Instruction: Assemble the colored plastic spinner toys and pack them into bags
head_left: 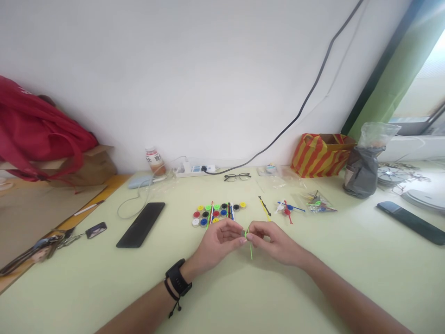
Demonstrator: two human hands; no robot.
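Note:
My left hand (220, 241) and my right hand (274, 241) meet above the near part of the table. Between their fingertips sits a small round disc (245, 234), greyish and green, partly hidden by the fingers. A thin bright green pointer (251, 252) hangs below the right fingertips. The left thumb and fingers pinch the disc from one side; the right thumb and forefinger close on the green piece from the other. Just beyond the hands lie rows of coloured round discs (196, 215) with several arrow pointers (229, 209) laid across them.
Loose yellow and black pointers (264, 207), crossed red and blue arrows (288, 209) and a bag of parts (318, 203) lie right. Phones (141, 225) (410, 221) flank the work. Glasses (237, 176), a power strip (194, 170) and a striped bag (321, 155) stand behind.

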